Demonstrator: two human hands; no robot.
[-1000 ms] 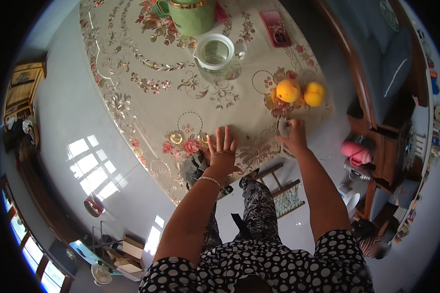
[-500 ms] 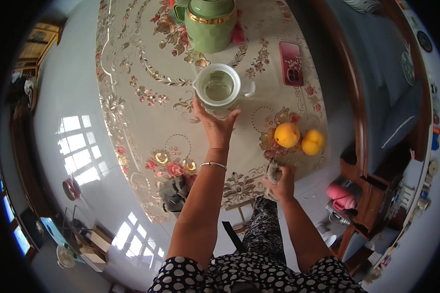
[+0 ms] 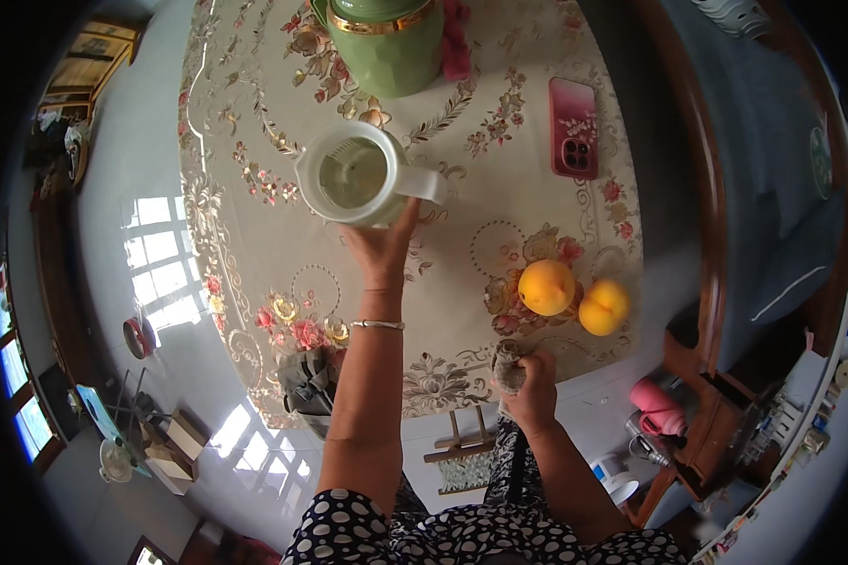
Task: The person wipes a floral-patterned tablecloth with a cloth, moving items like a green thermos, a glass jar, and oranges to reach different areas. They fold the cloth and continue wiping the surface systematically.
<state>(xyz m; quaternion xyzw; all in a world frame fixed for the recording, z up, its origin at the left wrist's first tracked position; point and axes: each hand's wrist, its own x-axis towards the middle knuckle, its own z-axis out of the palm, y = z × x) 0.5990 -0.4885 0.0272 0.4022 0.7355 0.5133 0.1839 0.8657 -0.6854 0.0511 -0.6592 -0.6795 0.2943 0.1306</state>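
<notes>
My left hand [image 3: 379, 250] is wrapped round the near side of a pale jug [image 3: 309, 184] with a white rim, a spout at the left and a handle at the right. Clear liquid shows inside it. Whether the jug's base rests on the table or is lifted, I cannot tell. At the table's near edge, my right hand [image 3: 535, 391] is closed on a bunched grey-brown cloth [image 3: 509, 369]. Two yellow-orange peaches [image 3: 546, 287] sit just beyond that hand, to its right.
A floral tablecloth [image 3: 462, 311] covers the table. A green thermos jug [image 3: 386, 61] with a gold band stands at the far side. A pink phone [image 3: 573, 127] lies far right. A dark grey bag [image 3: 309, 381] sits at the near left edge, and a wooden stool [image 3: 462, 457] stands below.
My left hand has moved the jug left and it looks larger, with its handle turned partly toward me. My right hand, still gripping the cloth, is slightly nearer me. The view has shifted a little.
</notes>
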